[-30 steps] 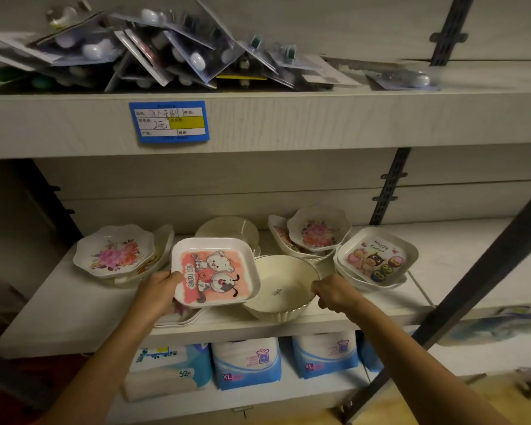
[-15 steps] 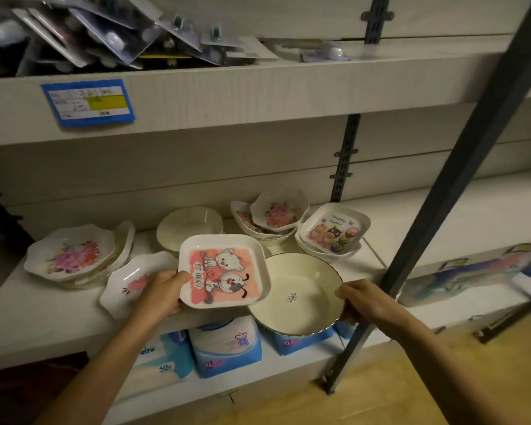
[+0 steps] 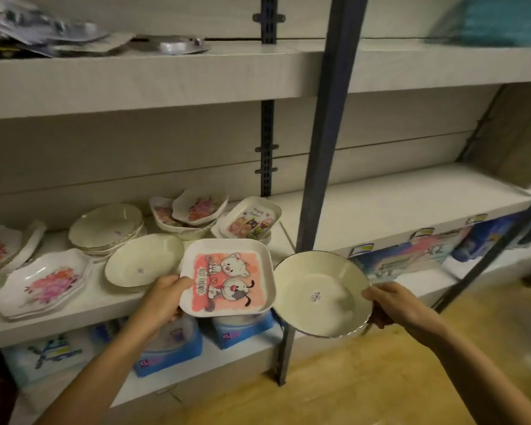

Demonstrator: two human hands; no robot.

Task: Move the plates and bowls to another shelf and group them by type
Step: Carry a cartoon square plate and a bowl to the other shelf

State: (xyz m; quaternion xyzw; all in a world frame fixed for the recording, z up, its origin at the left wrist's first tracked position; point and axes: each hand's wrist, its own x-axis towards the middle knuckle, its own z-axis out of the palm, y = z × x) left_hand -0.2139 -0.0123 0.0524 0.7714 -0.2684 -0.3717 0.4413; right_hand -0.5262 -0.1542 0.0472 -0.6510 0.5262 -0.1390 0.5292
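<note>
My left hand (image 3: pixel 163 299) grips the left edge of a square plate with a pink cartoon cat print (image 3: pixel 227 277), held off the shelf front. My right hand (image 3: pixel 393 305) holds a round cream bowl (image 3: pixel 319 292) by its right rim, out in front of the dark upright post. On the left shelf (image 3: pixel 74 314) remain flower-print plates (image 3: pixel 43 280), cream bowls (image 3: pixel 141 262), a stack of cream bowls (image 3: pixel 105 228), flower bowls (image 3: pixel 196 210) and a square cartoon plate (image 3: pixel 249 219).
A dark metal post (image 3: pixel 325 148) slants down between the left shelf and a bare shelf on the right (image 3: pixel 396 207). Blue XL packs (image 3: pixel 172 348) fill the shelf below. Packaged goods (image 3: pixel 43 32) lie on the top shelf. Wooden floor (image 3: pixel 350 378) is at the lower right.
Both hands have lifted the cartoon plate and the cream bowl off the left shelf and carried them rightward. The view has swung right, revealing the right shelf.
</note>
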